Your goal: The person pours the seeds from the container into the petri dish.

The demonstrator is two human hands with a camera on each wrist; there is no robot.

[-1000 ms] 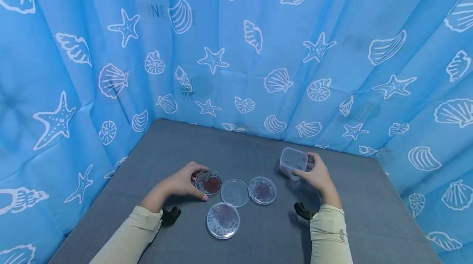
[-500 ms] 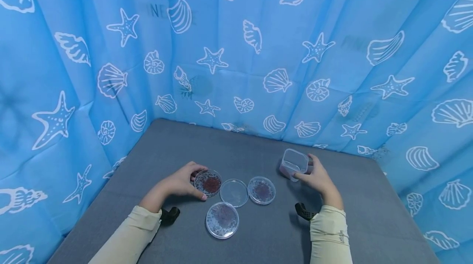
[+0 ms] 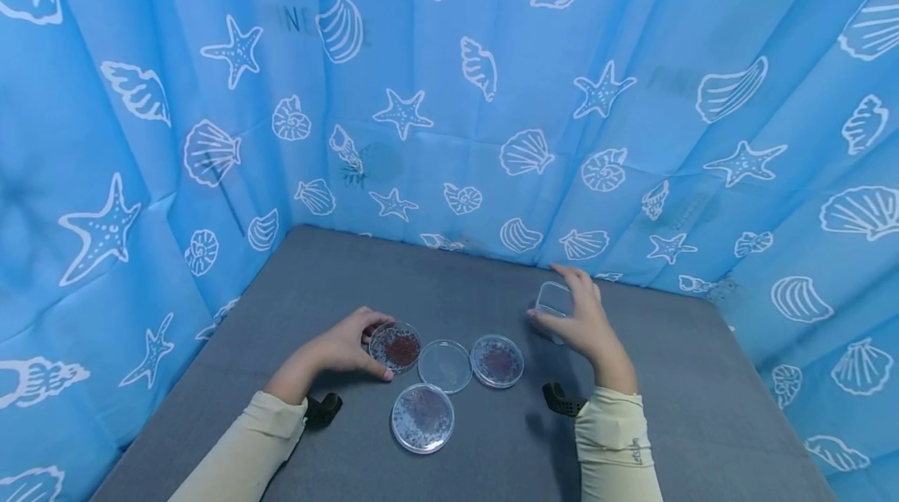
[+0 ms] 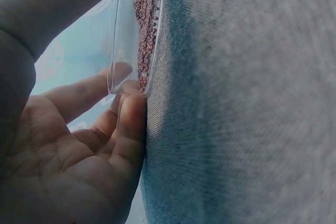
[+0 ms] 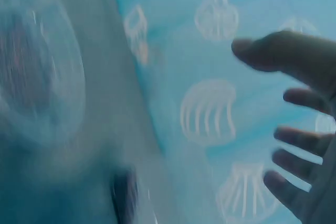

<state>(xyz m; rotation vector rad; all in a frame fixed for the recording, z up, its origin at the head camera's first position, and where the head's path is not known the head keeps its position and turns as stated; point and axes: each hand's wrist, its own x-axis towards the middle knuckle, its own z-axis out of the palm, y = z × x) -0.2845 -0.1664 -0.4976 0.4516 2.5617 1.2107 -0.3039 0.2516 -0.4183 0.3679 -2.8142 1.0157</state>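
My left hand (image 3: 344,344) holds a clear petri dish (image 3: 379,350) between thumb and fingers, at the left end of the group of dishes. In the left wrist view, small reddish-brown beads (image 4: 147,19) are heaped in that dish, whose underside is close to the cloth. My right hand (image 3: 586,326) hovers over a clear square plastic container (image 3: 551,297) at the back right and hides part of it. Its fingers (image 5: 296,137) are spread apart in the right wrist view, with nothing between them.
A clear shallow dish (image 3: 445,367) without beads lies in the middle. Right of it is a dish with a darker patch (image 3: 497,361), and in front stands another speckled dish (image 3: 423,418). A blue shell-print curtain (image 3: 449,96) borders the grey tabletop (image 3: 393,275).
My right hand has let go of the square container and lifted off it, shifting left with its fingers opened. The left hand keeps its hold on the dish.
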